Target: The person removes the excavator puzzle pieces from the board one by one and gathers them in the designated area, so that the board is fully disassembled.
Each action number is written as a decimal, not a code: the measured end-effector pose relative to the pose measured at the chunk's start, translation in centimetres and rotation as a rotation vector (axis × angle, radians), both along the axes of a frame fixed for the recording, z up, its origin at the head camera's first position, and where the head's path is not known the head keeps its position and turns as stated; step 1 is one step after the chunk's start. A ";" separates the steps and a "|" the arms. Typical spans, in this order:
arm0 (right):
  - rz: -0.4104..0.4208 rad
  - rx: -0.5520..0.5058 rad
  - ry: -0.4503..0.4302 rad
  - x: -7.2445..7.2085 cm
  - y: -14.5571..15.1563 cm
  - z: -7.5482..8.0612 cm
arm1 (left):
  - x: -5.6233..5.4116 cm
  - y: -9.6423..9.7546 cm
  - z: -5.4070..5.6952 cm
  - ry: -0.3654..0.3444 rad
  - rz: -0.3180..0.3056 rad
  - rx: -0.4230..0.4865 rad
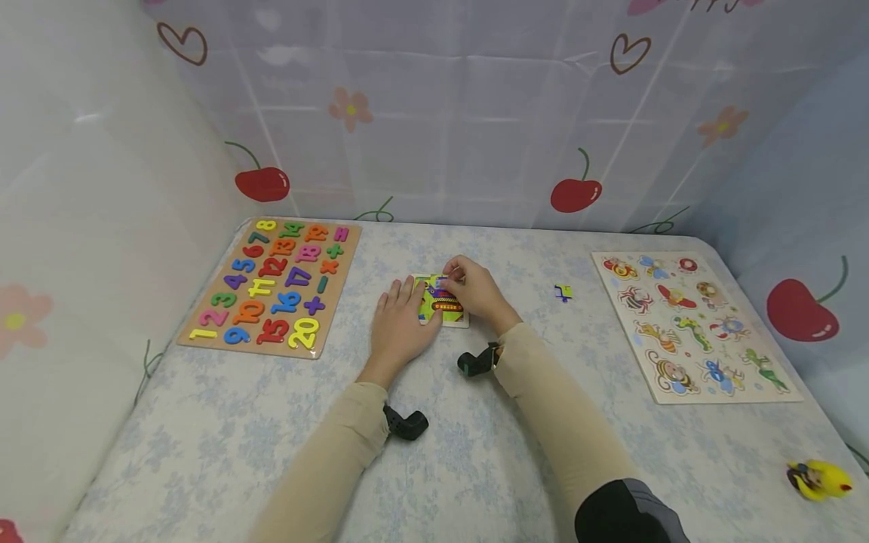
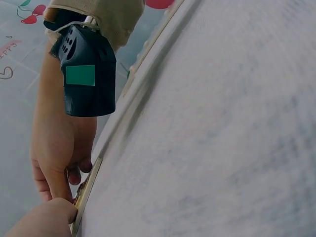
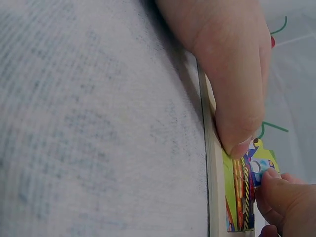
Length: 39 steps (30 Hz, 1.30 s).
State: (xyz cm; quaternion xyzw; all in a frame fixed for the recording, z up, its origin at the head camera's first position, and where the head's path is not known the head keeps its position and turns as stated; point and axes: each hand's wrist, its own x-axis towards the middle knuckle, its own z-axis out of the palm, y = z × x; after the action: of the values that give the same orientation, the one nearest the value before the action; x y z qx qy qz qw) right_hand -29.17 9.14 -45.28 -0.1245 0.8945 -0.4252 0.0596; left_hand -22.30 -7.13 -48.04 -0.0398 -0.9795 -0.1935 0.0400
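A small jigsaw puzzle [image 1: 446, 303] in a pale wooden frame lies at the middle of the table, with a brightly coloured vehicle-like picture. My left hand [image 1: 399, 326] lies over its left side, fingers extended; in the right wrist view its thumb [image 3: 236, 116] presses near the frame's edge. At the upper right of the puzzle, my right hand [image 1: 477, 292] pinches a blue puzzle piece [image 3: 258, 169] between thumb and fingers. Whether that piece is seated cannot be told. Another loose puzzle piece [image 1: 563, 292] lies on the table to the right.
To the left lies a number board [image 1: 261, 339] with raised coloured numerals. An insect picture board [image 1: 679, 302] lies on the right side. Near the right front edge sits a yellow toy duck [image 1: 819, 480]. Printed curtains [image 1: 434, 151] stand behind the table.
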 end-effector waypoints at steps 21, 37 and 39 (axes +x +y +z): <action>-0.005 0.075 0.005 -0.1 -0.2 0.1 | 0.2 -0.1 0.0 0.037 0.001 0.022; 0.002 0.085 -0.017 -0.1 -0.1 0.3 | 1.6 -0.2 0.3 0.025 -0.083 -0.071; 0.004 0.091 -0.021 -0.2 -0.1 0.4 | 1.7 -0.1 0.4 0.026 -0.091 -0.090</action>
State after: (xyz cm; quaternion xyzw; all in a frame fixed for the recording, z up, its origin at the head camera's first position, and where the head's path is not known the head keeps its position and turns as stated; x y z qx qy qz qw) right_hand -29.38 9.02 -44.92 -0.1191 0.9120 -0.3851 0.0755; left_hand -20.61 -7.27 -47.67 -0.0887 -0.9837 -0.1505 0.0421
